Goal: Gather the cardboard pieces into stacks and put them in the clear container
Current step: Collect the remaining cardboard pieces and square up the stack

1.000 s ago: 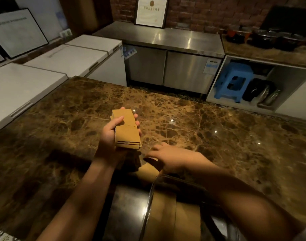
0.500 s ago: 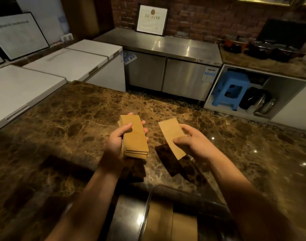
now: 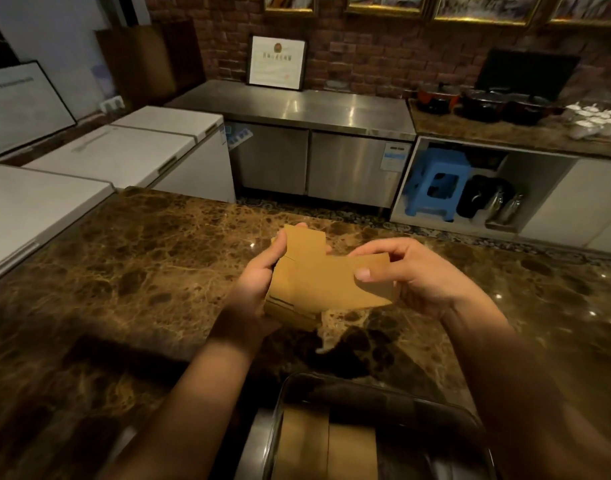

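My left hand (image 3: 259, 275) grips a stack of tan cardboard pieces (image 3: 299, 254) from its left side, above the brown marble counter (image 3: 141, 258). My right hand (image 3: 411, 275) pinches a single cardboard piece (image 3: 345, 282) and holds it flat across the top of that stack, thumb on its upper face. The clear container (image 3: 377, 396) stands at the near edge below my hands. More cardboard pieces (image 3: 326, 448) lie inside it.
White chest freezers (image 3: 99, 168) line the left side. A steel cabinet (image 3: 314, 140) stands beyond the counter, with a blue stool (image 3: 435, 181) in an open shelf to its right. Pots sit on the far right counter.
My right hand picked up one cardboard piece from the counter by the container and has carried it left onto the stack in my left hand. The camera tilted up.
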{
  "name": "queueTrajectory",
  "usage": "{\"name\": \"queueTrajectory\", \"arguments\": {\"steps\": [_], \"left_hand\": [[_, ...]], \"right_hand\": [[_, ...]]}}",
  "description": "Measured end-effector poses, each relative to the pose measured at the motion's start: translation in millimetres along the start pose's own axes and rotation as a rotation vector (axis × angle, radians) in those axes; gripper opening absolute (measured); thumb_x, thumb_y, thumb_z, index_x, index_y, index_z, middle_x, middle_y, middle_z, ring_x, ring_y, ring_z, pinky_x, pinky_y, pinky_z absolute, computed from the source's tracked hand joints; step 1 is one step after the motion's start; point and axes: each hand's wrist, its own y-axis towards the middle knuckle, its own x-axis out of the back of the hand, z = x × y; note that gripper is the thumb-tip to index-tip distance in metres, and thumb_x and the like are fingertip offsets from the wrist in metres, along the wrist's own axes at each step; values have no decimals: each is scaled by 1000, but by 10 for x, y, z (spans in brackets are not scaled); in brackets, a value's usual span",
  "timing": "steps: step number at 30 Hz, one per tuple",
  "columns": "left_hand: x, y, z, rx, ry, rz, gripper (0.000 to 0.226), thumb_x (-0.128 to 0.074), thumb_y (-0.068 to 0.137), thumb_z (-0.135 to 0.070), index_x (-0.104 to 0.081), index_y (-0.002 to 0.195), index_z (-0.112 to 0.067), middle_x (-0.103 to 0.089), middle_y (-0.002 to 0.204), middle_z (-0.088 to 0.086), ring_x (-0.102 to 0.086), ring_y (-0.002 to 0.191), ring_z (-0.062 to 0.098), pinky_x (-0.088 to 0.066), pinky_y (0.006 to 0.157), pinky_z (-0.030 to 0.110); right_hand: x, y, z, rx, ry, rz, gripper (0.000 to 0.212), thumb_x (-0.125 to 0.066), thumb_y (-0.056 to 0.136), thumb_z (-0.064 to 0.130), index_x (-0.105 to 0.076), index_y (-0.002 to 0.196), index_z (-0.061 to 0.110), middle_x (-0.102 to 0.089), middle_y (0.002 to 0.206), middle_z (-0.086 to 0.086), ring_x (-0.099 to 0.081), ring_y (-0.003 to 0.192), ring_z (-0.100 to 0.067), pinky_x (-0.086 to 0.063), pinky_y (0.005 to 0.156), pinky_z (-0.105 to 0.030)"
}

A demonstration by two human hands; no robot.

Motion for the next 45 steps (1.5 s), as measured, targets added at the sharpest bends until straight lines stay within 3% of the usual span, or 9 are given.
{"name": "queueTrajectory", "arguments": {"steps": [4,9,13,19,25,29,35,39,45], "left_hand": [[-145,-68,90,72,138,74,50,-51,87,-41,-56,133,-24,-71,118,15,-69,102,32,-58,83,46],[-204,-109,162,60,237,95,53,-59,82,-39,-55,135,-33,-66,124,17,-71,90,32,-60,74,42],[-267,-127,187,88,228,115,52,-60,82,-31,-55,132,-22,-73,104,18,-72,78,32,-60,63,39],[-321,-140,292,-22,266,217,64,-64,83,-27,-45,144,-31,-64,132,14,-63,117,34,-53,93,49],[-508,-57,369,-338,329,136,66,-61,84,-11,-43,144,-32,-62,129,18,-65,112,34,-55,90,48],[-570,125,472,-498,482,158,84,-66,79,0,-37,146,-40,-54,136,15,-60,119,32,-50,99,48],[-411,462,632,-374,426,56,97,-75,74,7,-33,150,-35,-60,129,14,-66,112,25,-56,85,36],[-270,716,843,-248,546,-22,50,-78,77,-31,-61,124,-24,-66,118,10,-69,99,23,-55,77,28],[-20,1123,1056,-157,899,-35,14,-61,95,-26,-67,88,-16,-70,80,-5,-67,76,7,-51,70,23]], "right_hand": [[35,-62,149,-44,-269,100,41,-84,72,16,-75,108,34,-69,119,8,-63,110,-21,-51,94,-39],[-249,-8,118,97,-381,-327,73,-91,66,30,-50,125,39,-56,121,8,-60,97,-5,-50,76,-19],[-332,-11,-20,284,-389,-529,70,-89,67,37,-47,123,45,-45,129,14,-52,106,0,-57,87,-35],[-342,-115,-22,253,-277,-576,73,-82,72,43,-42,133,38,-39,143,8,-42,124,-4,-41,74,2],[-330,-325,-209,-154,313,-139,68,-75,81,41,-43,140,39,-65,128,1,-69,111,-24,-58,90,-48],[-237,-352,-387,-158,645,-156,46,-69,83,28,-63,126,17,-75,114,-12,-73,102,-26,-60,82,-43],[270,-386,-642,131,-216,-506,42,-78,82,30,-53,116,33,-64,114,7,-64,104,-10,-54,90,-32],[509,-290,-917,208,-725,-497,44,-73,87,18,-49,123,29,-58,117,10,-56,105,-5,-47,91,-24],[598,-136,-1443,71,-465,-500,46,-69,90,12,-42,120,33,-53,122,6,-53,111,-7,-45,97,-25]]}}
